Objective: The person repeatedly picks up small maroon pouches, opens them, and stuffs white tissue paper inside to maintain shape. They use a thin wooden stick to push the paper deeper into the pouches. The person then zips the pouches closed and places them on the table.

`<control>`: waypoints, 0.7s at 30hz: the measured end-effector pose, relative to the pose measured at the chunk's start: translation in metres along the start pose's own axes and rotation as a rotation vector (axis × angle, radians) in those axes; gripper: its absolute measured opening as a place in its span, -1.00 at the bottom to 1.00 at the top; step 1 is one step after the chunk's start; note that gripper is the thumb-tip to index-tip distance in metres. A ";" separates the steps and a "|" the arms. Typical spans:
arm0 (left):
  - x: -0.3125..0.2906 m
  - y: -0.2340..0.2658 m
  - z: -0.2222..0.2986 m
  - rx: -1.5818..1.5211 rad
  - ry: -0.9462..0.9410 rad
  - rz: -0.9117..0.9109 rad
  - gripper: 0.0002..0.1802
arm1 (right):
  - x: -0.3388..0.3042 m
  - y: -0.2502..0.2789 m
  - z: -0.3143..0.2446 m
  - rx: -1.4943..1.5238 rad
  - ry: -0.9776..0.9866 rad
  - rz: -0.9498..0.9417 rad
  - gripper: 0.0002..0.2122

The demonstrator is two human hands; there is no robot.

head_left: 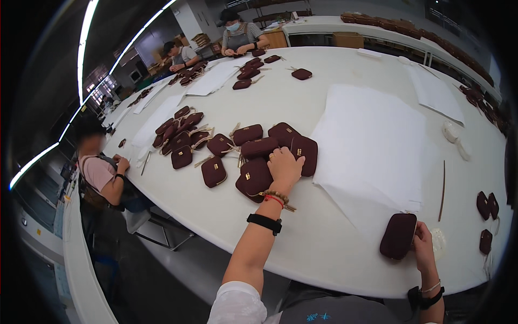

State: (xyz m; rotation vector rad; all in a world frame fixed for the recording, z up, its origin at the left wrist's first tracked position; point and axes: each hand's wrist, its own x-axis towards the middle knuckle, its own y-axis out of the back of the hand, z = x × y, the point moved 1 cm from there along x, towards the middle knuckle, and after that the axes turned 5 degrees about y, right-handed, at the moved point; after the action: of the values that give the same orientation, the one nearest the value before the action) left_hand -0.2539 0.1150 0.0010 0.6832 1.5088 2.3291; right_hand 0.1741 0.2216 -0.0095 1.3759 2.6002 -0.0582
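A worker's left hand (284,166) lay flat, fingers spread, on a heap of dark red pouches (258,156) at the middle of the white tabletop (324,237). The right hand (423,245) had its grip closed around the edge of a single pouch (398,236) near the table's front edge, beside white paper sheets (372,146).

Single head-worn fisheye view, looking steeply down and forward from close above the long white work surface (302,108), forearms entering from the lower edge, edges bending toward the rim.
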 end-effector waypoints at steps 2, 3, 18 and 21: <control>0.000 0.004 0.005 -0.323 -0.006 -0.160 -0.50 | 0.003 -0.005 -0.005 -0.020 -0.016 -0.028 -0.76; -0.004 0.008 0.010 -0.494 -0.007 -0.248 -0.52 | 0.003 -0.005 -0.003 -0.018 -0.013 -0.031 -0.75; -0.046 0.003 0.032 -0.790 -0.273 -0.284 -0.59 | -0.003 -0.007 -0.008 -0.057 -0.098 -0.134 -0.74; -0.043 0.010 0.031 -0.732 -0.282 -0.293 -0.59 | -0.004 -0.009 -0.009 -0.048 -0.127 -0.134 -0.73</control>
State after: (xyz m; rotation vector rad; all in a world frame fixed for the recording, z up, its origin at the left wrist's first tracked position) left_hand -0.2010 0.1149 0.0105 0.5107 0.5188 2.2023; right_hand 0.1675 0.2149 -0.0006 1.1417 2.5665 -0.0987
